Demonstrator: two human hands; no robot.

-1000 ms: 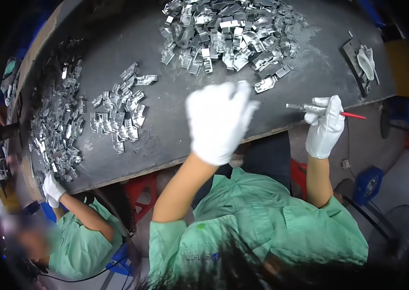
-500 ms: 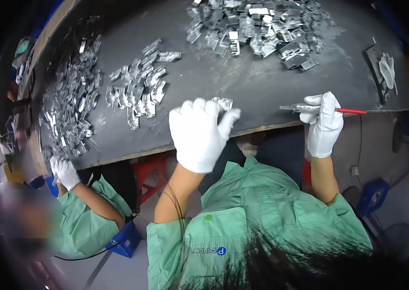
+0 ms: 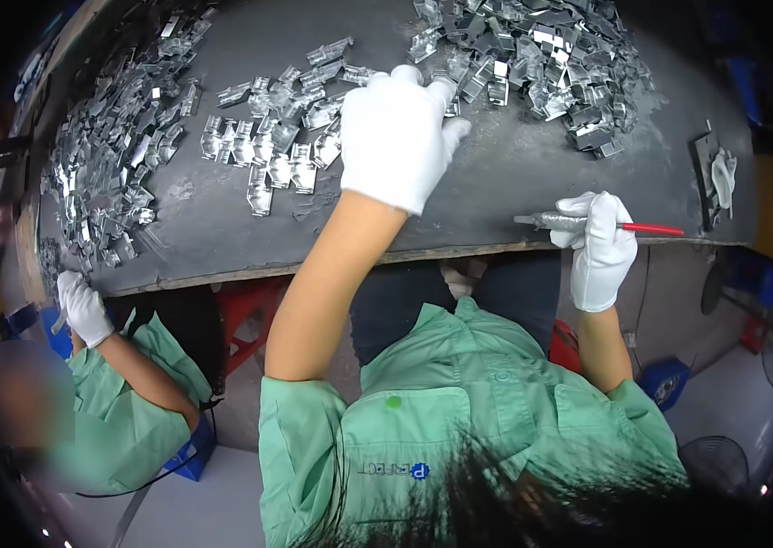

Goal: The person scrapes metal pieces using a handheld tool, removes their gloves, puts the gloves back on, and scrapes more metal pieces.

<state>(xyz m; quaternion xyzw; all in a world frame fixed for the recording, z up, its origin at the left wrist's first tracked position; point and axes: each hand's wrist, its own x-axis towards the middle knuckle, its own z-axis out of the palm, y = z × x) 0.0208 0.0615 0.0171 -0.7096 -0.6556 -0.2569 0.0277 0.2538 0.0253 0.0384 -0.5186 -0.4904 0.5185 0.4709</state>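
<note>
My left hand (image 3: pixel 393 142), in a white glove, reaches over the table between the middle cluster of parts and the large heap. Its fingers are bent down, and a shiny bent metal clip (image 3: pixel 452 108) shows between forefinger and thumb; most of it is hidden. My right hand (image 3: pixel 600 251), also gloved in white, is at the front edge of the table. It is closed round a slim tool (image 3: pixel 651 229) with a red rod at one end, a silvery wrapped body and a narrow grey tip pointing left.
Similar metal clips lie in a middle cluster (image 3: pixel 273 137), a large heap (image 3: pixel 537 64) at the back and a long pile (image 3: pixel 112 155) on the left. Flat tools and a white item (image 3: pixel 723 178) lie far right. A co-worker's gloved hand (image 3: pixel 85 309) is at the left table edge.
My left hand has moved forward, away from the table's front edge, towards the clips, with the metal clip at its fingertips. My right hand keeps hold of the red-ended tool. The view has shifted slightly.
</note>
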